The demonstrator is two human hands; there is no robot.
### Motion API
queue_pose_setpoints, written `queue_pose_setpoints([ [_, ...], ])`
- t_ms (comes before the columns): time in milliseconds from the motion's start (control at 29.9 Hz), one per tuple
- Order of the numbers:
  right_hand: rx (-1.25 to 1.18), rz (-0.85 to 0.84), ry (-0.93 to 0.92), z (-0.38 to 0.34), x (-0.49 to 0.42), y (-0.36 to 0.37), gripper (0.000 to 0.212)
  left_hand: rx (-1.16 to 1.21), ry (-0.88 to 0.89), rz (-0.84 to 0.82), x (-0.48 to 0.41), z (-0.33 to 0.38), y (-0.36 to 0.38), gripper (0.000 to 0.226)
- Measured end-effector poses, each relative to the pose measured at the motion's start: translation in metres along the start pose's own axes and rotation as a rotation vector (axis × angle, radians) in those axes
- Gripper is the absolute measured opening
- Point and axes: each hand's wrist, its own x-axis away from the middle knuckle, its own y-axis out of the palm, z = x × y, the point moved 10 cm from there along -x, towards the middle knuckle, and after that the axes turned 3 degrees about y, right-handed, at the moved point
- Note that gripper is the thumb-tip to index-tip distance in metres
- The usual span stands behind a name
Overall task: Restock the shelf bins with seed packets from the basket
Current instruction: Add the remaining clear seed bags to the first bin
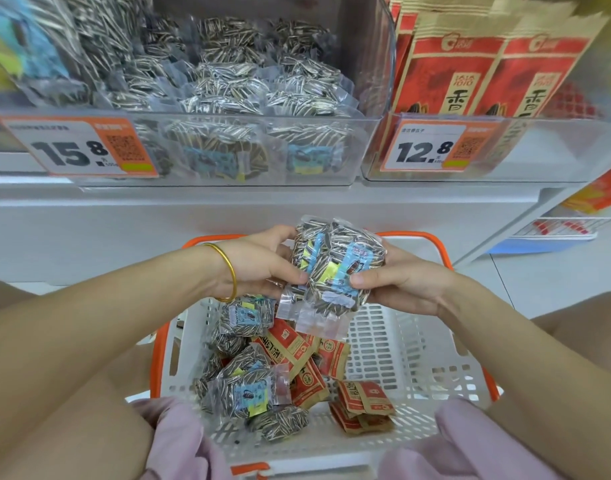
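Left hand (259,263): fingers curled round the left side of a bunch of clear seed packets (335,268), thumb on front; gold bangle (227,271) on wrist.
Right hand (397,282): thumb pressed on packet front, other fingers wrapped behind the right side.
Held packets: striped seeds w/ blue-yellow labels, gripped btwn both hands, above the basket, below the shelf edge.
Basket (414,344): white w/ orange rim, on the lap; more clear packets (241,386) at left, red packets (317,362) centre and right.
Left bin (227,150): clear, piled w/ same striped-seed packets; tag (79,147) reads 15.8.
Right bin (539,150): tall red-and-tan bags (470,71) upright; tag (432,147) reads 12.8.
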Motion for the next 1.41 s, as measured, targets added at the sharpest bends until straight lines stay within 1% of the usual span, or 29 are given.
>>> queue_pose_setpoints([
  [33,0.002,-0.013,-0.016,-0.003,0.001,0.005,0.108,-0.015,0.019,-0.008,0.002,0.005,0.002,0.077],
  [100,-0.077,-0.007,-0.071,-0.012,0.004,0.011,0.116,-0.036,0.060,-0.014,0.010,0.017,0.004,0.073],
  [167,-0.109,0.059,-0.163,-0.031,0.011,0.016,0.121,-0.031,0.120,-0.019,0.022,0.033,0.003,0.070],
  [268,0.007,0.056,-0.287,-0.077,0.022,0.044,0.111,-0.009,0.233,0.011,0.051,0.068,-0.010,0.077],
  [335,0.100,0.055,-0.322,-0.112,0.022,0.063,0.112,0.006,0.293,0.054,0.073,0.096,-0.024,0.083],
  [368,0.135,0.064,-0.339,-0.131,0.019,0.070,0.114,0.002,0.326,0.094,0.085,0.111,-0.033,0.079],
  [435,0.146,0.059,-0.389,-0.169,0.011,0.088,0.110,-0.068,0.427,0.235,0.108,0.145,-0.054,0.057],
  [469,0.127,0.024,-0.413,-0.186,0.006,0.099,0.102,-0.127,0.488,0.344,0.120,0.161,-0.067,0.044],
  [502,0.109,-0.013,-0.433,-0.201,0.001,0.111,0.087,-0.193,0.544,0.468,0.130,0.176,-0.081,0.034],
  [536,0.096,-0.033,-0.443,-0.215,-0.004,0.120,0.074,-0.264,0.602,0.589,0.139,0.188,-0.094,0.030],
  [569,0.083,-0.024,-0.446,-0.227,-0.011,0.123,0.067,-0.360,0.659,0.708,0.148,0.198,-0.105,0.028],
  [636,0.036,0.094,-0.443,-0.245,-0.032,0.108,0.072,-0.597,0.710,0.921,0.161,0.210,-0.120,0.025],
  [669,0.006,0.176,-0.436,-0.252,-0.044,0.094,0.075,-0.690,0.710,0.968,0.160,0.211,-0.125,0.022],
  [703,-0.017,0.254,-0.445,-0.258,-0.055,0.078,0.073,-0.774,0.694,0.970,0.153,0.209,-0.129,0.020],
  [736,-0.036,0.316,-0.470,-0.264,-0.063,0.066,0.068,-0.864,0.660,0.943,0.141,0.207,-0.132,0.024],
  [803,-0.101,0.401,-0.557,-0.278,-0.079,0.046,0.065,-1.056,0.557,0.846,0.112,0.202,-0.132,0.029],
  [870,-0.145,0.493,-0.660,-0.296,-0.090,0.034,0.064,-1.198,0.493,0.764,0.091,0.199,-0.129,0.027],
  [904,-0.139,0.529,-0.694,-0.304,-0.096,0.031,0.069,-1.249,0.470,0.737,0.084,0.199,-0.129,0.026],
  [971,-0.129,0.544,-0.723,-0.316,-0.113,0.029,0.083,-1.318,0.428,0.695,0.073,0.196,-0.130,0.030],
  [1071,-0.044,0.543,-0.737,-0.330,-0.131,0.027,0.087,-1.328,0.395,0.650,0.063,0.192,-0.134,0.034],
  [1138,0.038,0.520,-0.730,-0.337,-0.142,0.028,0.083,-1.316,0.366,0.620,0.058,0.188,-0.135,0.037],
  [1238,0.231,0.501,-0.688,-0.342,-0.151,0.035,0.074,-1.276,0.362,0.610,0.055,0.186,-0.137,0.039],
  [1406,0.511,0.498,-0.660,-0.352,-0.153,0.041,0.069,-1.266,0.382,0.625,0.056,0.185,-0.137,0.038],
])
